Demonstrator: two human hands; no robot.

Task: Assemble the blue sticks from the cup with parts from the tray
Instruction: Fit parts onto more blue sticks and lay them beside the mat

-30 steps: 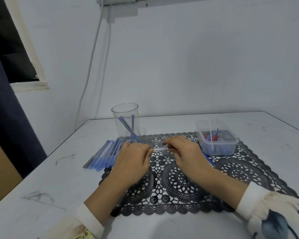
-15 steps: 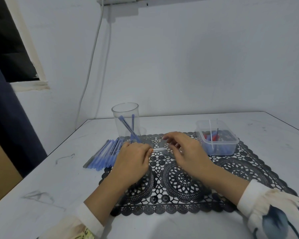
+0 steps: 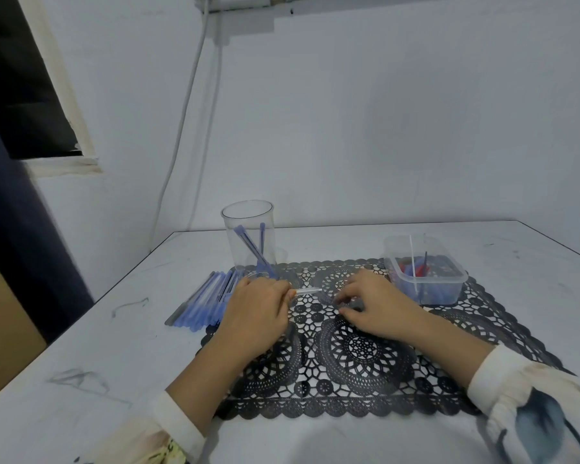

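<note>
Looking down over the person's arms from the head view, the left hand [image 3: 255, 309] is curled round a thin pale tube [image 3: 309, 291], whose free end pokes out to the right over the black lace mat [image 3: 365, 360]. The right hand [image 3: 377, 306] lies on the mat just beside it, fingers bent down over something small and dark; whether they pinch it I cannot tell. I'd judge a part is being fetched to go on that open end. To do it well, hold the tube level and steady in the left hand, bring the part up in line with it, and push straight rather than at a slant, since so thin a tube would likely bend.

The clear cup [image 3: 248, 222] stands at the mat's far left corner, with a few blue sticks [image 3: 250, 244] leaning inside. The tray [image 3: 464, 276], a clear tub at the far right, holds red and blue pieces and a thin white rod standing up. A row of blue pens [image 3: 198, 306] lies on the table [image 3: 114, 380] just left of the mat
</note>
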